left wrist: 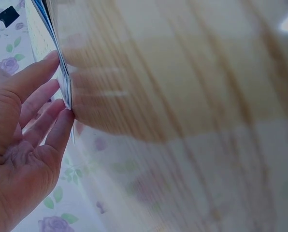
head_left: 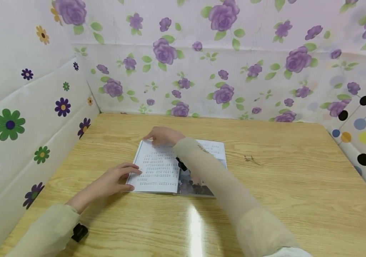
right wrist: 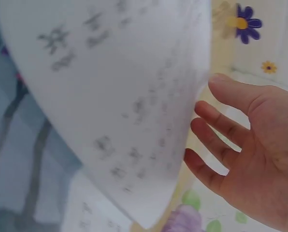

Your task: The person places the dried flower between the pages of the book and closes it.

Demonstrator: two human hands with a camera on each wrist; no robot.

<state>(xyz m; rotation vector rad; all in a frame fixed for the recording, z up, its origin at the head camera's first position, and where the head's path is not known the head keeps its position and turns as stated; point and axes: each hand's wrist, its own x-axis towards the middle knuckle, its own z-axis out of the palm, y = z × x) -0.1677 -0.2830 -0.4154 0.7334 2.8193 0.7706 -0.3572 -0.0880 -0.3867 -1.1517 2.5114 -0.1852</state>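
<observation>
An open book [head_left: 160, 167] lies on the table, its left page covered in printed text. The right page [head_left: 213, 147] carries text above a dark picture, partly hidden by my right forearm. My left hand [head_left: 110, 182] rests at the lower left of the book, fingers over the page and thumb at the bottom corner. In the left wrist view its fingertips touch the book's edge [left wrist: 64, 77]. Reaching across the book, my right hand [head_left: 165, 135] has its fingertips at the upper left corner. The right wrist view shows its fingers loosely extended along the edge of a text page [right wrist: 134, 111].
The wooden table [head_left: 292, 171] has a small dark twig-like mark [head_left: 251, 159] to the right of the book. Flower-patterned cloth [head_left: 183, 71] closes off the back, with more patterned sheets at both sides. A black device [head_left: 80, 232] sits at my left wrist.
</observation>
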